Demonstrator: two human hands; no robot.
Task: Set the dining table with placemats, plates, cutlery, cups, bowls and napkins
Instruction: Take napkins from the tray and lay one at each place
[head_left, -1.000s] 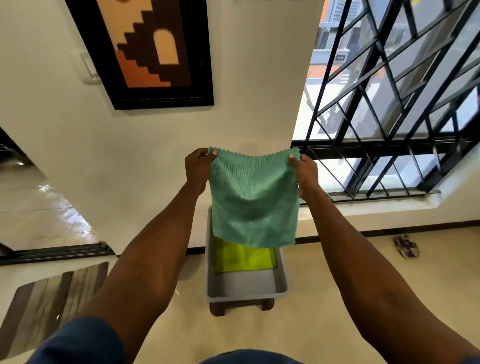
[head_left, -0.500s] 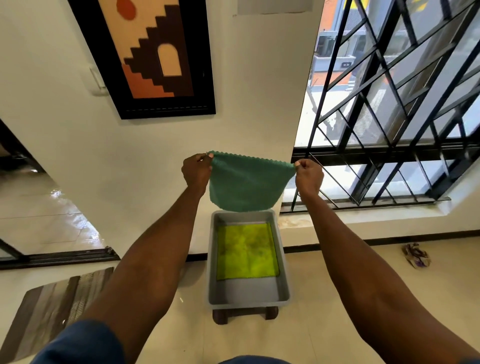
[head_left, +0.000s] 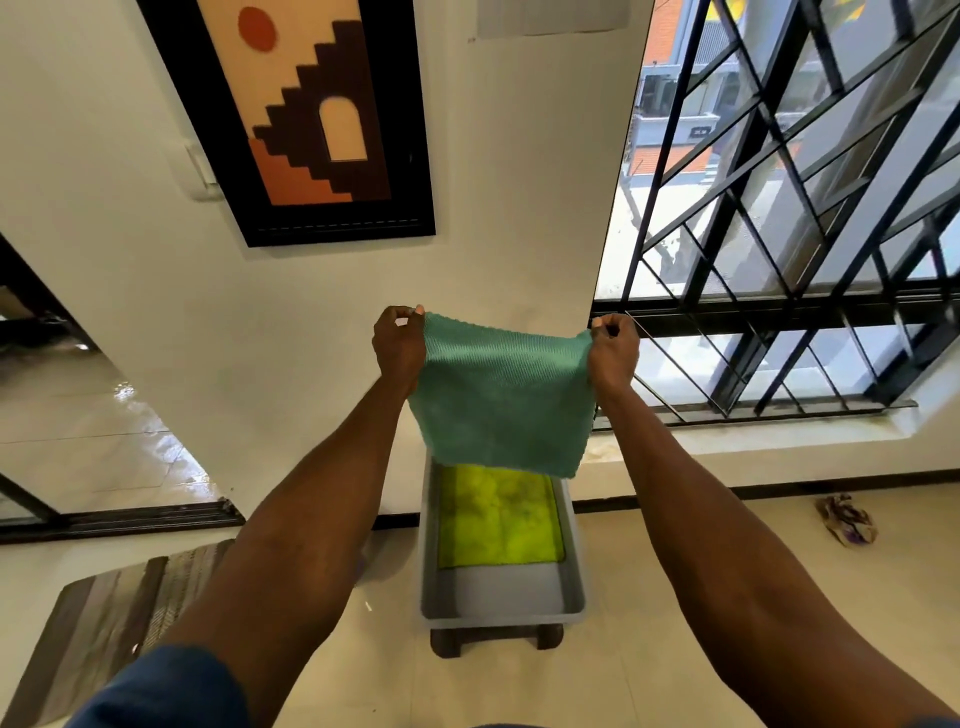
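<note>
Napkin (head_left: 501, 400), green, hangs spread in the air between both hands, above a grey bin (head_left: 575, 561). Left hand (head_left: 399, 347) pinches its top left corner and right hand (head_left: 614, 353) pinches its top right corner. Inside the bin a yellow cloth (head_left: 500, 522) lies flat.

A framed picture (head_left: 317, 111) of brown steps and an orange sun hangs on the white wall (head_left: 519, 182). To its right, a black window grille (head_left: 810, 218) fronts the street. A striped mat (head_left: 109, 618) lies on the tiled floor (head_left: 649, 649), and a crumpled cloth (head_left: 845, 518) lies below the sill.
</note>
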